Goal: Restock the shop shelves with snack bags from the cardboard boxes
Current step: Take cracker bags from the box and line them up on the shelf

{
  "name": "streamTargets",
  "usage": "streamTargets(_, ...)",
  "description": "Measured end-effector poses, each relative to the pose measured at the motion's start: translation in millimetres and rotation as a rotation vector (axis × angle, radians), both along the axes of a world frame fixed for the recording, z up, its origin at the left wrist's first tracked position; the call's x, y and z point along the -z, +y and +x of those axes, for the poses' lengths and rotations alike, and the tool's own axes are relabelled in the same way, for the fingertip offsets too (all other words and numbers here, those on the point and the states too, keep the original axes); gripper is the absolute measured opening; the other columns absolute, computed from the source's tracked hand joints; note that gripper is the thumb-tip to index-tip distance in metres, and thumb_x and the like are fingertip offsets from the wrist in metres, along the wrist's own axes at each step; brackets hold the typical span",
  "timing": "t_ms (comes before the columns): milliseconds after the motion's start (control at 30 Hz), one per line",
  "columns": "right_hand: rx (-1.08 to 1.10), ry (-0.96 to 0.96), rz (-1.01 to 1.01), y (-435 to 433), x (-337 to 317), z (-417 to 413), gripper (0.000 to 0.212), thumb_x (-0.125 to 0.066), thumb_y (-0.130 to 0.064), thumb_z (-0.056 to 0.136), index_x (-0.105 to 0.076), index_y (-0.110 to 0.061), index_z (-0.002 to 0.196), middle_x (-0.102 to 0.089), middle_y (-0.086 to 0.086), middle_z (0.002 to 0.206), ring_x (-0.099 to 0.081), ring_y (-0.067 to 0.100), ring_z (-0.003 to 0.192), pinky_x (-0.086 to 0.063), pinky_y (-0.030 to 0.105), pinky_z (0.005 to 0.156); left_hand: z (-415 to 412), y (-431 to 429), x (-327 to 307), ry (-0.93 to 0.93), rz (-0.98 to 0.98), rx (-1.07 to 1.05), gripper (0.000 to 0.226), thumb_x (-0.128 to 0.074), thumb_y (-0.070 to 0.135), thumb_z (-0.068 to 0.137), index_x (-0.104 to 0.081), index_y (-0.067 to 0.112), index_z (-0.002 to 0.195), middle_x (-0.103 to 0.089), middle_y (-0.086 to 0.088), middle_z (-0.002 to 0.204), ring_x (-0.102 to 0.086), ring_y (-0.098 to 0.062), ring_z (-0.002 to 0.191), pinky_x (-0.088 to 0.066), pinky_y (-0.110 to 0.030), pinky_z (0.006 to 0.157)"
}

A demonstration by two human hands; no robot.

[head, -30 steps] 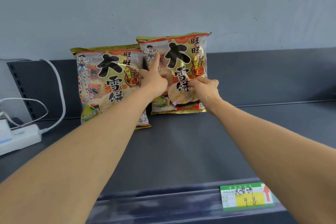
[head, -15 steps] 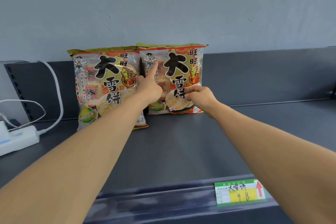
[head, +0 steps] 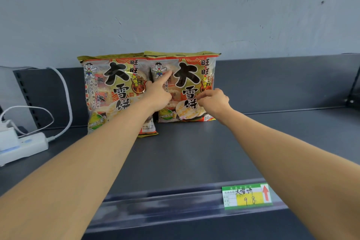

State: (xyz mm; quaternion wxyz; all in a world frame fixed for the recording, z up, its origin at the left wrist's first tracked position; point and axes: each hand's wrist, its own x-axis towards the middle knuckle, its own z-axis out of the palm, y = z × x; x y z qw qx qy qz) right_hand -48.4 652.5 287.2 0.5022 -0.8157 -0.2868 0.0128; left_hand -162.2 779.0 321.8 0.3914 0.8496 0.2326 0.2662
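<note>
Shelf (head: 194, 152), dark grey metal. Far centre: left snack bag (head: 109, 93) and right snack bag (head: 187, 84), upright, edges overlapping. Left side: white power strip (head: 25, 146), cabled. Near rail, right: price label (head: 247, 196).

Power strip (head: 23, 146) cut by left edge; left bag (head: 109, 91) partly behind forearm (head: 124, 122).

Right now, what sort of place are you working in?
Probably a shop: a dark metal shelf with a handwritten price tag on its front rail, and the left snack bag and right snack bag, same brand, standing face-out at the back.
</note>
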Motion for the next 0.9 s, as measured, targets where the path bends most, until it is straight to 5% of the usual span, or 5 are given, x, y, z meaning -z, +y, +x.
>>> streamTargets(133, -0.088, 0.036, -0.023, 3.2, -6.9, 6.7, 0.030, -0.053, -0.004, 0.082, -0.071, -0.026, 0.070, -0.055, -0.018, 0.085, -0.046, 0.025, 0.123, -0.022, 0.046, 0.117, -4.6, -0.5, -1.7, -0.083, -0.056, 0.089, 0.075, -0.048, -0.012, 0.088, -0.033, 0.034, 0.147, -0.021, -0.003, 0.159, -0.040, 0.004, 0.064, -0.034, 0.003, 0.040)
streamTargets(333, -0.083, 0.121, -0.076, 8.4, -10.0, 18.9, 0.032, -0.053, -0.010, 0.080, -0.073, -0.015, 0.105, -0.058, -0.002, 0.126, -0.041, 0.023, 0.129, -0.021, 0.046, 0.118, 9.4, 9.9, 10.2, -0.142, -0.135, 0.076, 0.073, -0.046, -0.012, 0.088, -0.042, 0.037, 0.142, -0.024, -0.001, 0.158, -0.059, -0.011, 0.101, -0.045, -0.011, 0.074)
streamTargets(467, -0.099, 0.182, -0.002, 10.9, 1.7, 22.6, 0.032, -0.056, -0.015, 0.069, -0.075, -0.024, 0.094, -0.054, 0.008, 0.131, -0.047, 0.027, 0.124, -0.037, 0.038, 0.110, 15.8, 11.9, 12.6, -0.150, -0.182, 0.086, 0.073, -0.045, -0.013, 0.088, -0.040, 0.036, 0.143, -0.026, -0.002, 0.157, -0.040, 0.005, 0.066, -0.036, 0.004, 0.043)
streamTargets(700, -0.031, 0.220, 0.274, 18.0, -6.9, 24.0, 0.020, -0.057, -0.014, 0.070, -0.075, -0.022, 0.070, -0.048, 0.005, 0.131, -0.058, 0.022, 0.102, -0.050, 0.032, 0.096, 22.6, 12.8, 6.6, -0.170, -0.134, 0.013, 0.078, -0.043, -0.011, 0.087, -0.038, 0.044, 0.142, -0.015, -0.011, 0.155, -0.049, -0.008, 0.068, -0.047, -0.010, 0.043)
streamTargets(900, -0.060, 0.202, 0.149, 16.7, 4.7, 24.8, 0.033, -0.052, 0.000, 0.076, -0.069, -0.026, 0.067, -0.049, 0.004, 0.132, -0.056, 0.024, 0.103, -0.051, 0.026, 0.078, 30.9, 14.3, 22.6, -0.013, -0.014, -0.110, 0.086, -0.040, -0.012, 0.089, -0.027, 0.055, 0.141, 0.009, -0.014, 0.157, -0.046, -0.037, 0.127, -0.057, -0.035, 0.080)
